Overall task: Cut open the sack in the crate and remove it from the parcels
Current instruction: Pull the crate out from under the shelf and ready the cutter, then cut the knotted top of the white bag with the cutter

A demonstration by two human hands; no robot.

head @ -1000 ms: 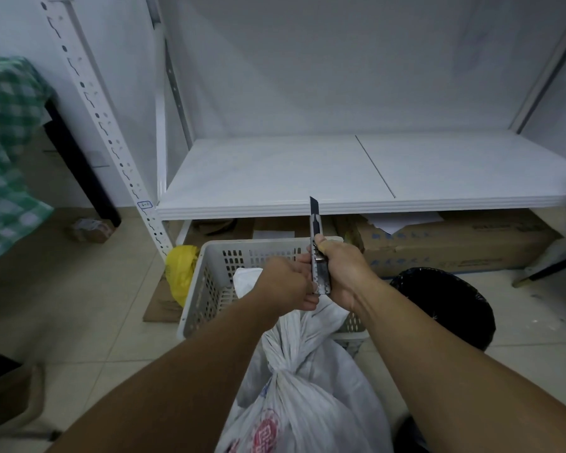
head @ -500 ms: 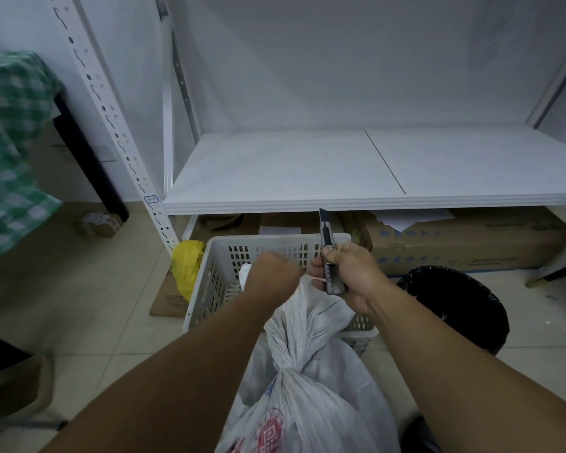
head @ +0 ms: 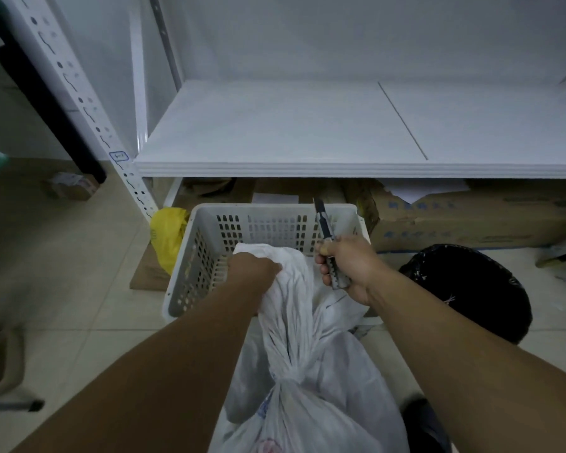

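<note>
Clutching sack point(head: 307, 371), left hand point(head: 254, 269) sits beside right hand's point(head: 350, 266) knife point(head: 324, 223); print point(head: 268, 445) blurred.

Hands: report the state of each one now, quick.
Left hand: closed, gripping the gathered top of the white sack.
Right hand: closed around the utility knife, blade pointing up and away.

I've got a single wide-angle view, worn on the head, facing forward and tilted down. It sits close above the crate point(head: 193, 273) on the floor point(head: 62, 256), with the shelf point(head: 275, 125) straight ahead, just beyond it.
</note>
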